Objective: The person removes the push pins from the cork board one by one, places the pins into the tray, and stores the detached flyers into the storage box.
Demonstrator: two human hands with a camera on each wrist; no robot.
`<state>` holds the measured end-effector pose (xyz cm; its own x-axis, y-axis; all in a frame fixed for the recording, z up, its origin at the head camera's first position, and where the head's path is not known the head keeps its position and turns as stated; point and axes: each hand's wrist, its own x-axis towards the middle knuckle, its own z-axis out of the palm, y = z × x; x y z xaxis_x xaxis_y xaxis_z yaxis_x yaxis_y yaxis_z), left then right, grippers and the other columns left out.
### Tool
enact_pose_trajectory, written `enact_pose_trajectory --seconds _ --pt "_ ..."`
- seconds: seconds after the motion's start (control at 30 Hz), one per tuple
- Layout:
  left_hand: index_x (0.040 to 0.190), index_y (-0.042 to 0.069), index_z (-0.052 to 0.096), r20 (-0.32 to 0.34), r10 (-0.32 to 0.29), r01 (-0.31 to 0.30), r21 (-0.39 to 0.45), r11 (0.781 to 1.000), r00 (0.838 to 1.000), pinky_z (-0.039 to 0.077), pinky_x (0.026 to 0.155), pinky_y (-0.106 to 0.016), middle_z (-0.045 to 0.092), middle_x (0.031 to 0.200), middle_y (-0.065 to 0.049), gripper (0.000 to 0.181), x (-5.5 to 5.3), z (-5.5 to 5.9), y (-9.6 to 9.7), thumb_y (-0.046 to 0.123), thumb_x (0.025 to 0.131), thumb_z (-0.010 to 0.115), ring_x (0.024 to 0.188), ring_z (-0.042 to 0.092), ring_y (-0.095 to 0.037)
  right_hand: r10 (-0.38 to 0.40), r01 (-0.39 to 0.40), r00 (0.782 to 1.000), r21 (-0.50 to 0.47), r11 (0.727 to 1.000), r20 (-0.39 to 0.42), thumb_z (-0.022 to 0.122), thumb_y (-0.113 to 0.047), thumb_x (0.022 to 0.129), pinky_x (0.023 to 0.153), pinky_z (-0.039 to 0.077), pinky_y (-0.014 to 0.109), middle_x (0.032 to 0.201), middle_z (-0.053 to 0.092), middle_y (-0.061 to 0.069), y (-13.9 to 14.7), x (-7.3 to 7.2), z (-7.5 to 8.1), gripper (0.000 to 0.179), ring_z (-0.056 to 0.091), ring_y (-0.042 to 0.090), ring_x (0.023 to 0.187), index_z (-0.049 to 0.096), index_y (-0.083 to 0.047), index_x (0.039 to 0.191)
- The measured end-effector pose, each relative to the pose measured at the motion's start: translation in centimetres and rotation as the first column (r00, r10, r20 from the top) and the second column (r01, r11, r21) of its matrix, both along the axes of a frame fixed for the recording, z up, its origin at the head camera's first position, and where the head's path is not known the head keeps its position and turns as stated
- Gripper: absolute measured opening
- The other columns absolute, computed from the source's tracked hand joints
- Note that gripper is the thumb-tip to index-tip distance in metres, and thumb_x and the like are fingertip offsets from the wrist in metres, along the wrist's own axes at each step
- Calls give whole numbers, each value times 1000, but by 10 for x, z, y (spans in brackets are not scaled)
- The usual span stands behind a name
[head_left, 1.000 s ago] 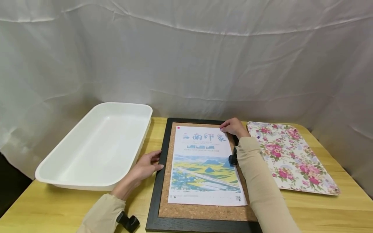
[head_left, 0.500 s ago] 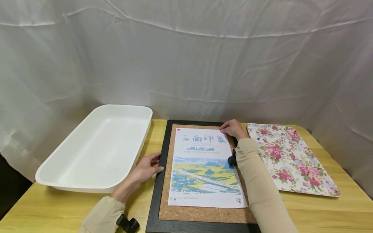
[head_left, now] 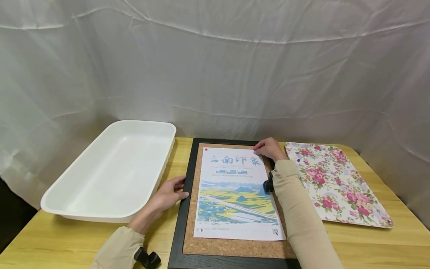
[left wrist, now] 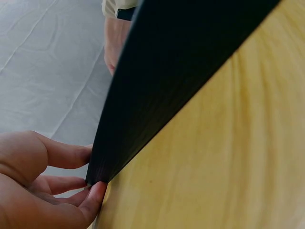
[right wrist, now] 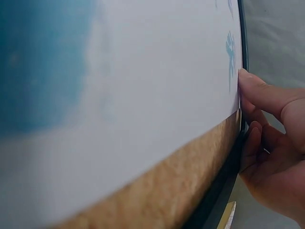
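Observation:
A framed corkboard (head_left: 228, 249) with a black border lies on the wooden table. On it is a white poster (head_left: 231, 233) with blue lettering and a yellow-blue landscape. A pink thumbtack (head_left: 206, 149) marks the poster's top-left corner. My right hand (head_left: 269, 148) is at the top-right corner, thumb and forefinger together over a thumbtack almost wholly hidden by the fingertips. In the right wrist view the thumb lies along the paper's edge. My left hand (head_left: 169, 192) touches the board's left side with its fingertips and thumb; the left wrist view shows them against the black edge (left wrist: 138, 95).
To the left stands a large white plastic tray (head_left: 50, 209). A floral tray (head_left: 339, 186) lies on the right, with a small dark purple tack (head_left: 298, 160) near its left edge. A grey-white curtain (head_left: 215, 74) hangs behind the wooden table (head_left: 369, 246).
The head view has tilted slightly, so the whole scene sits a little lower. Both hands keep their places at the board's left side and the poster's top-right corner.

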<state>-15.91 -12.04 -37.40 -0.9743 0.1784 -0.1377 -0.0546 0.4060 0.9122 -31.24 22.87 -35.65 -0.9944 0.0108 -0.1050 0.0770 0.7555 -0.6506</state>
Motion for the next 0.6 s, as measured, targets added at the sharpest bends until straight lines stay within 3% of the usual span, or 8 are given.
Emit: enact_pose_trajectory --seconds 0.3,0.6 --pt "145 -8 36 8 0 0 3 1000 1000 46 94 -47 51 131 -25 61 1 0 0 -4 90 61 122 47 -39 6 -6 1000 1 1000 3 68 -10 90 86 44 43 107 62 17 0 1 0 15 50 31 96 72 -1 102" --pt "146 -7 35 9 -11 11 8 1000 1000 45 94 -47 50 132 -26 60 0 0 -1 -3 91 61 122 47 -39 91 -91 996 12 996 -4 67 -10 91 86 44 42 109 63 17 5 1 2 17 52 30 94 72 -1 105"
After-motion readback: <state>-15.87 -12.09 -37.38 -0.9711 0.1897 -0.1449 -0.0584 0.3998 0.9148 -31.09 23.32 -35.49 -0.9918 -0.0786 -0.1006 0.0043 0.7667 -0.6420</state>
